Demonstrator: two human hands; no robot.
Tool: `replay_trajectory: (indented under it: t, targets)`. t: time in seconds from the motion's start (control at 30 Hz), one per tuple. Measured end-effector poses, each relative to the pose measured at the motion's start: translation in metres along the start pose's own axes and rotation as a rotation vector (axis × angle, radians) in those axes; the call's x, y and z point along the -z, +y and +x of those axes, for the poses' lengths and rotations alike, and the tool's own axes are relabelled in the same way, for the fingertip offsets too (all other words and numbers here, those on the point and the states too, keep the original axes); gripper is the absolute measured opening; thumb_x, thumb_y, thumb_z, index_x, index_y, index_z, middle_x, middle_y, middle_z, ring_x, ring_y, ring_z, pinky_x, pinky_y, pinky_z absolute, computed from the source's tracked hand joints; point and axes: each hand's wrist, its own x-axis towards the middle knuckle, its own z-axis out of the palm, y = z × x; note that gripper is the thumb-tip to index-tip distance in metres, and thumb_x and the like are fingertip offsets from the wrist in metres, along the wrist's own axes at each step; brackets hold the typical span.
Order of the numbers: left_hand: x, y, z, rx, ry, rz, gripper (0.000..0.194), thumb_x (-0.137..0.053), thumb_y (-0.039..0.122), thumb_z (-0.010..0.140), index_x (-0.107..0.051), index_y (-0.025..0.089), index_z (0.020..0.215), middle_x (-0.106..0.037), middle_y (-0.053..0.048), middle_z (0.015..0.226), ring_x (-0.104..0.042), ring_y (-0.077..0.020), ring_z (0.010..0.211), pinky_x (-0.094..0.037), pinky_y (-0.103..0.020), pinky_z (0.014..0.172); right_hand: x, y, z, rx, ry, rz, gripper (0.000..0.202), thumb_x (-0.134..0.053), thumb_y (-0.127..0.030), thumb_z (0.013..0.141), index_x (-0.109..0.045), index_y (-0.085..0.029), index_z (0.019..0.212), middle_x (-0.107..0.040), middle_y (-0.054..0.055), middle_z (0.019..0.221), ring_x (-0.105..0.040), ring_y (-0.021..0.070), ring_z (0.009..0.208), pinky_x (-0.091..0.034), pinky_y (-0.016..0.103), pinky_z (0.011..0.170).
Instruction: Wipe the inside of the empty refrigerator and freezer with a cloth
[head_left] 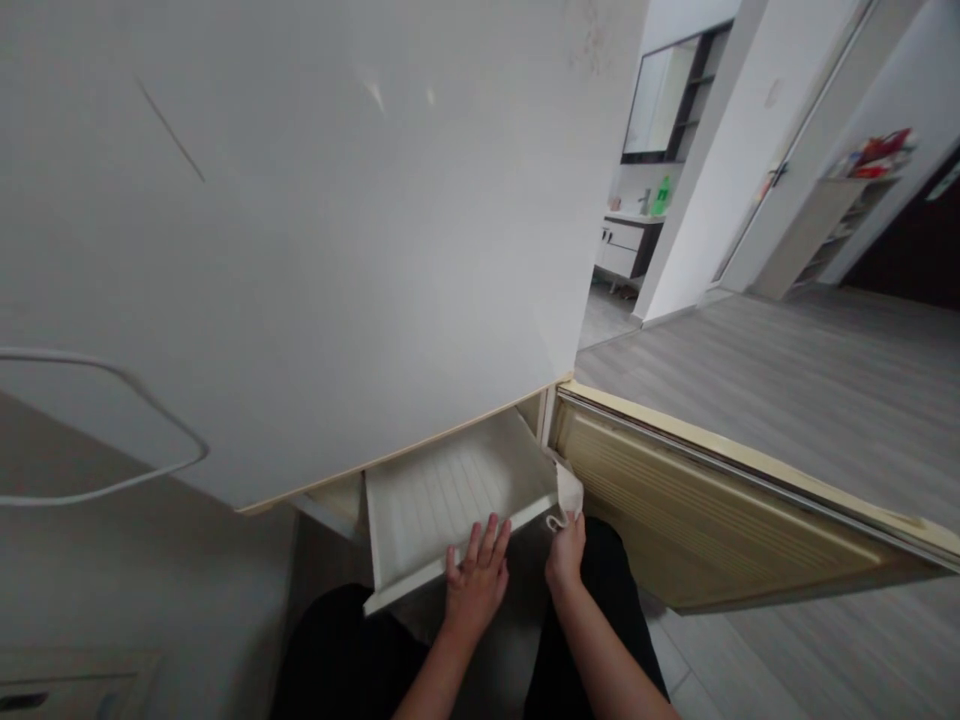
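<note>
A white drawer [450, 490] with a ridged bottom is pulled partly out below a large white panel and holds nothing visible. My left hand [478, 575] rests on the drawer's front edge, its fingers spread and pointing up. At the drawer's right front corner, my right hand [565, 550] grips a pale cloth [568, 492], which hangs against the side by the door hinge. A yellowish door [705, 500] stands swung open to the right of the cloth.
The white panel [337, 230] fills the upper left, with a white cable [112, 370] looped at its left. My knees are below the drawer. Behind the door lie a grey floor [697, 350], a sink cabinet [622, 245] and a shelf [840, 225].
</note>
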Motion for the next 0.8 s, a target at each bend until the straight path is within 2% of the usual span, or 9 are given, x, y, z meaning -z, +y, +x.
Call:
replay_trajectory:
  t: [0.1,0.17,0.27,0.33,0.4,0.6,0.67,0.73,0.8]
  targets:
    - [0.001,-0.014,0.037,0.067,-0.088,-0.057,0.073,-0.053,0.035,0.100,-0.017,0.037,0.163,-0.040,-0.006,0.165,-0.027,-0.0278,0.157,0.011,-0.057,0.126,-0.001,0.005,0.004,-0.177,-0.089,0.068,0.058,-0.056,-0.052,0.081,-0.058,-0.017,0.128,-0.067,0.015,0.130,-0.071,0.0263,0.110,-0.061,0.039,0.087]
    - [0.000,-0.025,0.069,0.126,-0.168,-0.075,0.072,-0.046,0.023,0.100,-0.016,0.035,0.164,-0.030,-0.008,0.170,-0.024,-0.0323,0.158,0.002,-0.065,0.125,-0.003,0.009,0.000,-0.288,-0.275,0.057,0.054,-0.050,-0.051,0.084,-0.057,-0.017,0.127,-0.066,0.018,0.131,-0.071,0.0282,0.109,-0.061,0.045,0.086]
    - [-0.006,-0.045,0.117,0.138,-0.242,-0.080,0.075,-0.051,0.030,0.098,-0.018,0.022,0.165,-0.018,-0.013,0.173,-0.012,-0.0371,0.160,0.001,-0.069,0.125,-0.007,0.011,-0.016,-0.366,-0.525,-0.009,0.050,-0.046,-0.050,0.088,-0.062,-0.019,0.123,-0.071,0.017,0.121,-0.072,0.0296,0.104,-0.061,0.049,0.083]
    - [-0.013,-0.060,0.142,0.145,-0.276,-0.069,0.078,-0.050,0.031,0.097,-0.016,0.014,0.165,-0.018,-0.017,0.172,-0.011,-0.0368,0.160,0.001,-0.067,0.126,-0.011,0.007,-0.029,-0.375,-0.619,-0.017,0.045,-0.053,-0.050,0.085,-0.068,-0.020,0.114,-0.074,0.014,0.110,-0.072,0.0303,0.099,-0.060,0.046,0.078]
    - [-0.021,-0.074,0.158,0.142,-0.307,-0.078,0.075,-0.046,0.027,0.097,-0.016,0.014,0.165,-0.021,-0.018,0.171,-0.012,-0.0350,0.160,0.002,-0.066,0.127,-0.014,0.002,-0.040,-0.366,-0.695,-0.016,0.042,-0.061,-0.052,0.080,-0.072,-0.018,0.103,-0.075,0.013,0.099,-0.071,0.0300,0.095,-0.059,0.042,0.077]
    - [-0.030,-0.101,0.180,0.113,-0.358,-0.205,0.071,-0.034,0.014,0.095,-0.021,0.020,0.165,-0.029,-0.013,0.170,-0.012,-0.0296,0.161,0.001,-0.064,0.127,-0.014,-0.006,-0.048,-0.283,-0.820,-0.112,0.045,-0.068,-0.058,0.077,-0.074,-0.015,0.089,-0.075,0.009,0.089,-0.069,0.0277,0.093,-0.055,0.036,0.082]
    - [-0.025,-0.096,0.179,0.133,-0.350,-0.217,0.068,-0.037,0.017,0.096,-0.026,0.018,0.163,-0.031,-0.015,0.170,-0.014,-0.0307,0.160,-0.002,-0.063,0.127,-0.012,-0.007,-0.045,-0.240,-0.799,-0.159,0.046,-0.068,-0.059,0.076,-0.074,-0.015,0.087,-0.074,0.009,0.087,-0.068,0.0273,0.091,-0.054,0.036,0.084]
    - [-0.017,-0.082,0.169,0.190,-0.349,-0.357,0.062,-0.043,0.027,0.099,-0.036,0.014,0.159,-0.034,-0.018,0.168,-0.018,-0.0325,0.159,-0.005,-0.061,0.128,-0.010,-0.005,-0.041,-0.188,-0.769,-0.226,0.047,-0.065,-0.060,0.076,-0.074,-0.015,0.087,-0.074,0.009,0.087,-0.068,0.0269,0.089,-0.054,0.037,0.086]
    - [-0.006,-0.061,0.147,0.291,-0.375,-0.758,0.058,-0.050,0.038,0.098,-0.049,0.012,0.150,-0.041,-0.020,0.163,-0.027,-0.0321,0.156,-0.011,-0.054,0.129,-0.006,0.000,-0.037,-0.113,-0.757,-0.321,0.046,-0.059,-0.058,0.081,-0.073,-0.015,0.090,-0.075,0.010,0.090,-0.069,0.0266,0.090,-0.053,0.038,0.088]
